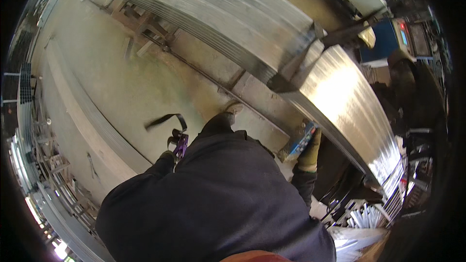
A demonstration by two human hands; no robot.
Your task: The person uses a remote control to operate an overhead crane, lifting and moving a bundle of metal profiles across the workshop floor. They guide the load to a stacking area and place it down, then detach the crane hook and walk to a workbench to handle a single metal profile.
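Floor: grey-green, below both hands.
Left hand: holds purple tool; black strap ahead.
Right hand: holds blue tool; metal bars at its right.

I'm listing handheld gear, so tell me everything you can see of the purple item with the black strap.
The purple item is small and narrow, slightly shiny, with dark parts; its material is unclear. It stands roughly upright in the picture, left of the dark jacket, and the left grip seems to hold it. A black strap, apparently attached, arches up and leftward over the floor.
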